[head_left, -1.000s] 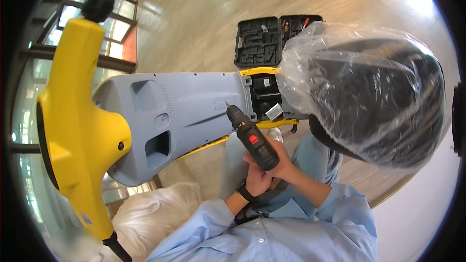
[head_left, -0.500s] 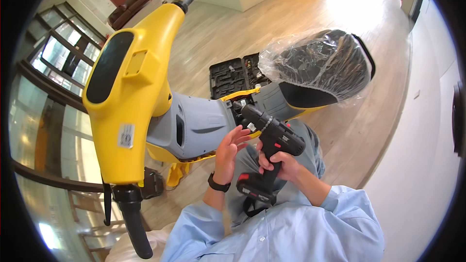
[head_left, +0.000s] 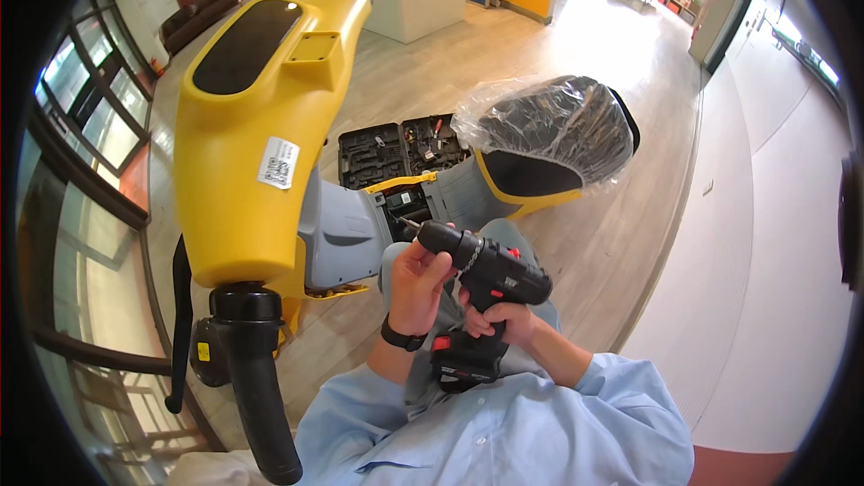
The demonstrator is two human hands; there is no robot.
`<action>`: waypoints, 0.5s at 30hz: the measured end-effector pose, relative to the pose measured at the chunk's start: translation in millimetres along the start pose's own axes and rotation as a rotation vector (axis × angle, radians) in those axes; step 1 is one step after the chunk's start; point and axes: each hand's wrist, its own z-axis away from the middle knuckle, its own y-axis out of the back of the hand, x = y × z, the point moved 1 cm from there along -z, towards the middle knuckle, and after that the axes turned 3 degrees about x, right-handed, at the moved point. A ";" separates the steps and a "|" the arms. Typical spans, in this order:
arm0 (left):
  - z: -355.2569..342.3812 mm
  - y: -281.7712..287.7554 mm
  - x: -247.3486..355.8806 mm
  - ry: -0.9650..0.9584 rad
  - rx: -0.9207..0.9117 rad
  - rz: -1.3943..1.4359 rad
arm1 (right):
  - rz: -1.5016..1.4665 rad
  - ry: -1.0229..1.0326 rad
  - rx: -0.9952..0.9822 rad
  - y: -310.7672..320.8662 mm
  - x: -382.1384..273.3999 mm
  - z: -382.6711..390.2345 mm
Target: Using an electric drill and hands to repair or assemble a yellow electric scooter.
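A black cordless drill (head_left: 499, 270) with red buttons lies across my lap, its nose pointing left and away from me. My right hand (head_left: 510, 320) is wrapped round its grip, above the battery. With its fingers closed on the chuck (head_left: 441, 239), my left hand (head_left: 421, 286) wears a dark wristband. A thin bit sticks out of the chuck. Just beyond the bit is an uncovered compartment (head_left: 409, 204) in the grey footboard of a yellow scooter (head_left: 238, 171). Dark parts sit inside that compartment.
The scooter's black handlebar grip (head_left: 256, 387) and brake lever (head_left: 180, 324) stand close on my left. Its seat (head_left: 567, 126) is wrapped in clear plastic. An open black tool case (head_left: 371, 157) with loose tools lies on the floor behind. A white wall (head_left: 720, 261) runs along the right.
My left hand has gone from hovering open beside the drill to gripping its chuck. The drill has shifted a little down and left. The whole view has turned.
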 end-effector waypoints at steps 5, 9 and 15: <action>6.3 4.1 11.1 -0.085 -0.045 0.032 | 0.231 0.050 -0.061 -2.5 -3.0 -9.1; 7.4 3.5 14.4 -0.135 -0.009 0.003 | 0.206 0.005 -0.158 5.1 -2.7 -17.0; -7.5 4.0 11.3 -0.129 0.119 -0.043 | 0.111 -0.052 -0.159 23.8 -15.9 -41.9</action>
